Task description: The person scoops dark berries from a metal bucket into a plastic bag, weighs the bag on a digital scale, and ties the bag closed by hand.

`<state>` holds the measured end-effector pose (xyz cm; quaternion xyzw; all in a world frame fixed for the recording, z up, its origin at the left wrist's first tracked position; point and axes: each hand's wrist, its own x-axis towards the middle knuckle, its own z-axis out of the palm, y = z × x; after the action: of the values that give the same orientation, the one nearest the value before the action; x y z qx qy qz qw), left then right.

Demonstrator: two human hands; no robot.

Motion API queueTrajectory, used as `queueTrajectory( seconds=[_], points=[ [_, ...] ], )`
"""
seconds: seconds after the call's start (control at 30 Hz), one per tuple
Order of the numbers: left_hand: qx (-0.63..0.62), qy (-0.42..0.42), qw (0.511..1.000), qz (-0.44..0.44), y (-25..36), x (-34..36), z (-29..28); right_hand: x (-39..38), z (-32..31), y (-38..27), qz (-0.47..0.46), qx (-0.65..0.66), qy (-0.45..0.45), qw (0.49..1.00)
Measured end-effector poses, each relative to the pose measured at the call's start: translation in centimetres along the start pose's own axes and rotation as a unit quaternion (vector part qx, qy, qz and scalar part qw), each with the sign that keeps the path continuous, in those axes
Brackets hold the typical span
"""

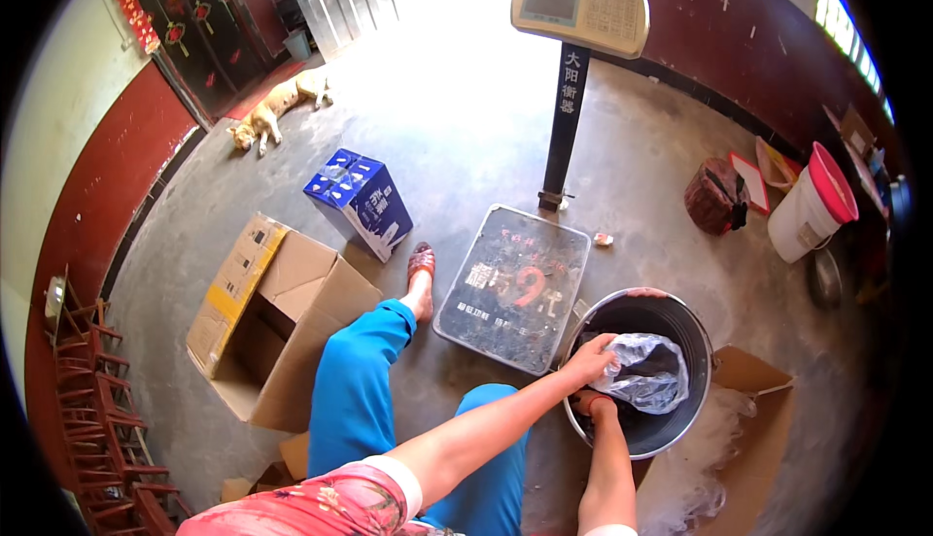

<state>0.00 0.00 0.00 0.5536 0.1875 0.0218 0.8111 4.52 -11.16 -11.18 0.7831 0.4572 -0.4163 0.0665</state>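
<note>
My left hand [593, 363] is closed on the rim of a clear plastic bag [659, 377] held open in a dark bucket [694, 407]. My right hand [593, 402] reaches down inside the bucket beside the bag; its fingers are hidden among the dark contents. Left of the bucket is the scale's flat platform [505, 303], with a post and display head [578, 11] behind it. An open cardboard box [758, 439] holding translucent plastic lies right of the bucket.
A cardboard box [243, 322] and blue carton [358, 204] stand left, near my foot. A dog [277, 108] lies by the door. Stacked wooden chairs [112, 419] line the left wall; a white bucket [800, 220], dark bag [714, 196] and metal basin [824, 278] stand right.
</note>
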Motion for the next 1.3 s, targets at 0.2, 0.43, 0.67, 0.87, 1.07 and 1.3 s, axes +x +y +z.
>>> queueTrajectory(
  seconds=[0.2,0.43,0.67,0.87,1.07,1.3],
  points=[
    [0.047,0.063,0.997,0.021,-0.1,0.0,-0.2,-7.5,-3.4,0.8,0.095,0.323,-0.146,0.930],
    [0.102,0.128,0.984,0.066,-2.0,0.8,-0.9,-16.6,-9.8,-1.2,-0.106,0.636,-0.033,0.764],
    [0.169,0.091,0.976,0.107,-1.2,0.4,0.2,-12.1,-9.7,2.7,-0.016,0.753,0.081,0.653],
    [0.152,0.102,0.975,0.128,0.3,-0.4,-0.3,-7.4,-10.5,3.5,0.167,0.716,0.237,0.634],
    [0.135,0.064,0.984,0.095,2.7,-1.6,0.3,-10.6,-12.4,2.3,0.120,0.534,0.186,0.816],
    [0.339,0.101,0.920,0.167,1.4,-1.1,0.0,-7.8,-6.5,0.0,0.042,0.279,-0.099,0.954]
  ],
)
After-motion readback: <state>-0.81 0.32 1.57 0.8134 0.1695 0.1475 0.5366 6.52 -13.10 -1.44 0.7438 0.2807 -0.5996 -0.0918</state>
